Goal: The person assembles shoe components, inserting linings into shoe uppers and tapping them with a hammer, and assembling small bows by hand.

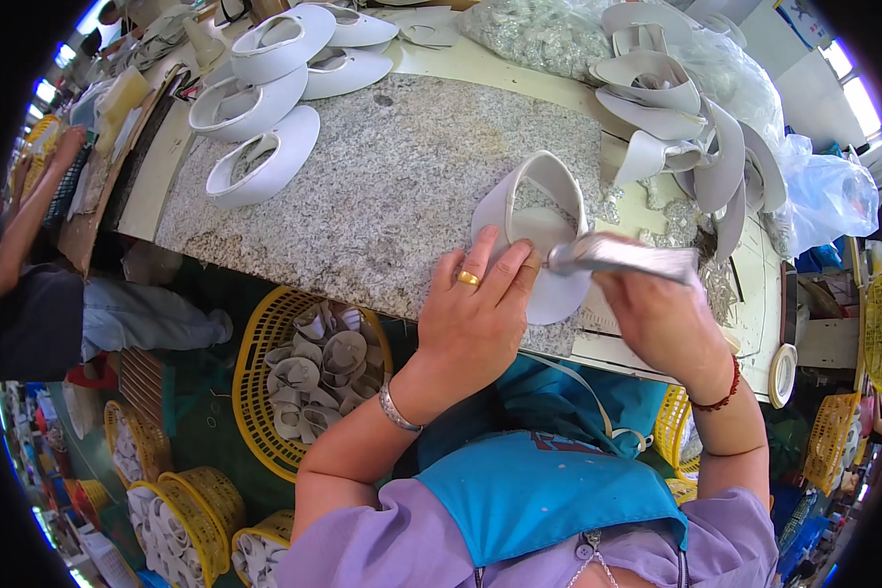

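Note:
A white shoe upper (545, 192) with an oval opening lies on the speckled stone slab (392, 176), near the front edge. My left hand (480, 309), with a gold ring on one finger, grips the upper's near left side. The fingertips rest close to the near rim of the opening. In my right hand (661, 318) is a metal hammer (622, 257), smeared by motion. Its rounded end is at the upper's rim, just right of my left fingertips. Whether it touches the upper, I cannot tell.
Several similar uppers (265, 162) stand at the far left of the slab, and a stack of uppers (657, 93) is at the right. Behind are clear plastic bags (539, 39). A yellow basket (255, 392) of pieces sits below the table. Another person's arm (29, 220) shows at left.

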A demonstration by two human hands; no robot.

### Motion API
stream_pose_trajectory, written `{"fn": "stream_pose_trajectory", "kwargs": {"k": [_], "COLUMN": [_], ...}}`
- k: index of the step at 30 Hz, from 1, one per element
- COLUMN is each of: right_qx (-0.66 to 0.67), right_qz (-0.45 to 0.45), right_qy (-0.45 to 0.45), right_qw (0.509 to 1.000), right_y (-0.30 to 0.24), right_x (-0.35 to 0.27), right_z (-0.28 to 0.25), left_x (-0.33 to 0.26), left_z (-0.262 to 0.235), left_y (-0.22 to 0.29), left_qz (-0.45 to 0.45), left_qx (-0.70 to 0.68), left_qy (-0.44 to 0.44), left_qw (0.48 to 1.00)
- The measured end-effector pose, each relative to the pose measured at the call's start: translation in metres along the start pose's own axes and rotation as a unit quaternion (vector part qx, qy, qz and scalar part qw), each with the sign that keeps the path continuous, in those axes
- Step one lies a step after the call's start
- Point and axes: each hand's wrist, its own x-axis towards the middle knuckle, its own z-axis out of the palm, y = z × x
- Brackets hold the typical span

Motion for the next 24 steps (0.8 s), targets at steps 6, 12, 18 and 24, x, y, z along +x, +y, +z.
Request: {"fn": "stream_pose_trajectory", "kwargs": {"k": [6, 12, 18, 24], "right_qx": [0.052, 0.058, 0.093, 0.070], "right_qz": [0.060, 0.085, 0.089, 0.011], "right_qy": [-0.011, -0.004, 0.030, 0.121], "right_qw": [0.997, 0.995, 0.991, 0.990], "right_y": [-0.004, 0.006, 0.005, -0.007], "right_x": [-0.010, -0.021, -0.021, -0.013], "right_z": [0.009, 0.003, 0.003, 0.002], "left_x": [0.001, 0.006, 0.008, 0.005], "left_z": [0.003, -0.003, -0.008, 0.004], "left_y": [0.002, 0.001, 0.002, -0.003], "left_qz": [0.010, 0.057, 0.079, 0.026], "left_qx": [0.003, 0.091, 0.119, 0.002], "left_qy": [0.002, -0.045, -0.086, 0.007], "left_qw": [1.000, 0.993, 0.986, 1.000]}}
